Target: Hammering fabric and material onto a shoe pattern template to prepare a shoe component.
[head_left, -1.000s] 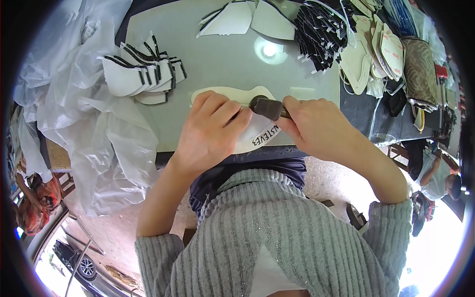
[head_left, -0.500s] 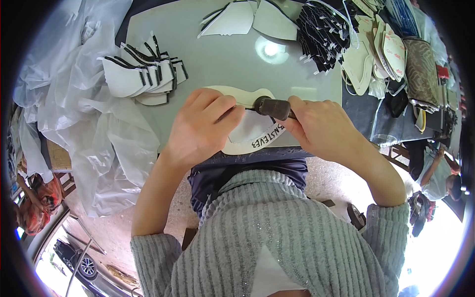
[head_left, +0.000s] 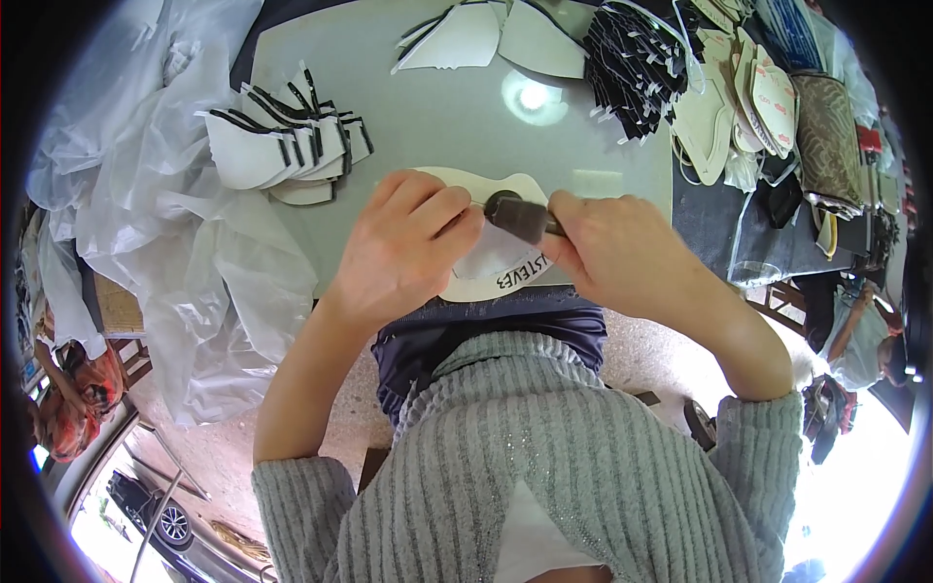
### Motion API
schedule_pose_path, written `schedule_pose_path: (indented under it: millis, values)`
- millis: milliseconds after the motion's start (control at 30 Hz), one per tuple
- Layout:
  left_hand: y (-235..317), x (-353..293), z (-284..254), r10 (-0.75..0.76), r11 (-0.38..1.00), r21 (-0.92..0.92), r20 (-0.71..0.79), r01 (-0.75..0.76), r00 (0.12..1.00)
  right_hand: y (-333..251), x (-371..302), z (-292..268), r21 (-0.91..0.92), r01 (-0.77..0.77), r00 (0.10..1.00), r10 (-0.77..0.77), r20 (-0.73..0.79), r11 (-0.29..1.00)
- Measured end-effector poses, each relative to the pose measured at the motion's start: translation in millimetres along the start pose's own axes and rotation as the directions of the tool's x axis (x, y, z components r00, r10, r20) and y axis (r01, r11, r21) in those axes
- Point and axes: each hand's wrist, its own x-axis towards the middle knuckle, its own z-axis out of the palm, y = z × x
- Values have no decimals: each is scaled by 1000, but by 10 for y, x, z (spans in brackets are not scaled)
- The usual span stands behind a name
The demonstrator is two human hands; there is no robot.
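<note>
Head view, looking down: a person in a grey ribbed sweater works at the near edge of a pale green tabletop, both hands brought close together over a cream, sole-shaped cutout. The left hand lies flat on the cutout's left part, fingers spread forward and pressing it to the tabletop. The right hand is clamped around the handle of a dark, round-headed tool, whose head rests on the cutout just beside the left fingertips. The cutout sits at the near middle of the tabletop, its near end reaching the edge above the person's lap.

To the far left a fanned stack of white pieces with black edging lies beside loose clear plastic sheeting that spills off the left side. At the far middle are more white pieces; to the far right, a heap of black strips and a pile of cream sole shapes. Another person sits at the right rim, well apart.

Risk here looks twofold. With the tool head so near the left fingertips, a slip or a hard stroke could catch them. And because the cutout hangs at the tabletop's edge, uneven pressure from the left hand could let it slide or buckle, so the tool would work the wrong spot.
</note>
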Motion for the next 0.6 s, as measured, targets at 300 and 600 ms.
schedule_pose_path:
  millis: [300,600]
  values:
    - [93,-16,29,-69,997,13,-25,70,997,-51,-37,10,-53,-28,999,27,-17,998]
    - [229,-166,100,-333,941,-118,-152,318,931,43,-31,7,-184,-66,998,67,-2,981]
